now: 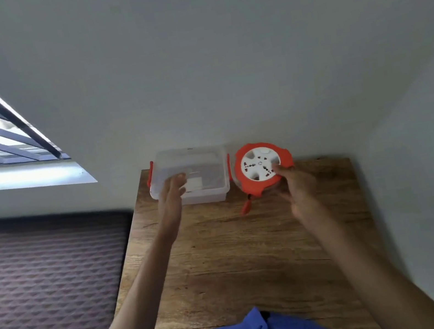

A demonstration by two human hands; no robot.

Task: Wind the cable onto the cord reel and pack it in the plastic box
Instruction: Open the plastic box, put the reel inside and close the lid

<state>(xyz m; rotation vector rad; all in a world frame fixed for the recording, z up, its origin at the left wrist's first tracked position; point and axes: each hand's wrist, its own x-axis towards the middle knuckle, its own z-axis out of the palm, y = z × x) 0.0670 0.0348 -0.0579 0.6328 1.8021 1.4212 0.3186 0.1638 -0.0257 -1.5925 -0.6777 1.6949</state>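
Reaching out, the left hand (171, 194) rests flat, fingers spread, on the box (189, 176); the right hand (295, 182) pinches the reel (262, 166) beside it on the counter (239, 247). Winding looks done, plug (245, 206) dangling. Next: unlatch the lid.

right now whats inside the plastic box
The plastic box has its lid on. Through the cloudy lid only a pale white block shows, beside the left hand resting on top. Anything else inside is too hazy to tell, and the hand covers part.
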